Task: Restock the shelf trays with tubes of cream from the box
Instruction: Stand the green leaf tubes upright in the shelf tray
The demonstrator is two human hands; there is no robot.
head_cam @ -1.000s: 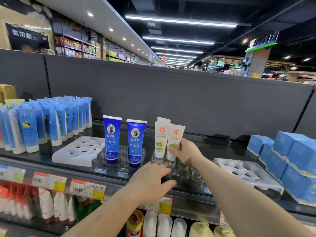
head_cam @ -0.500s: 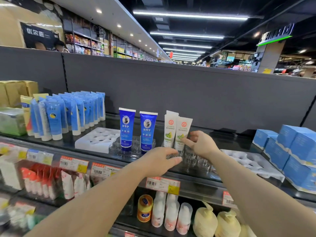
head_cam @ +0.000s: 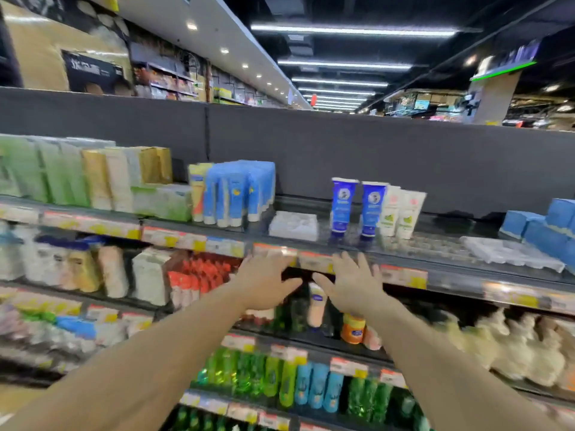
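Two white cream tubes [head_cam: 401, 214] with green labels stand upright in a clear tray [head_cam: 429, 245] on the top shelf. Left of them stand two blue tubes [head_cam: 356, 205]. My left hand [head_cam: 264, 283] and my right hand [head_cam: 353, 283] hover side by side below the shelf's front edge, fingers spread, holding nothing. Both are well clear of the tubes. No box of tubes is in view. The whole frame is blurred by motion.
An empty white tray [head_cam: 294, 225] lies left of the blue tubes, another white tray [head_cam: 513, 253] right of the clear one. Blue boxes [head_cam: 541, 227] sit far right, light-blue tubes [head_cam: 239, 194] and green and gold packs to the left. Stocked shelves run below.
My right hand has let go of the white tube and both hands have pulled back down off the shelf. The view has swung left and back, showing more of the lower shelves.
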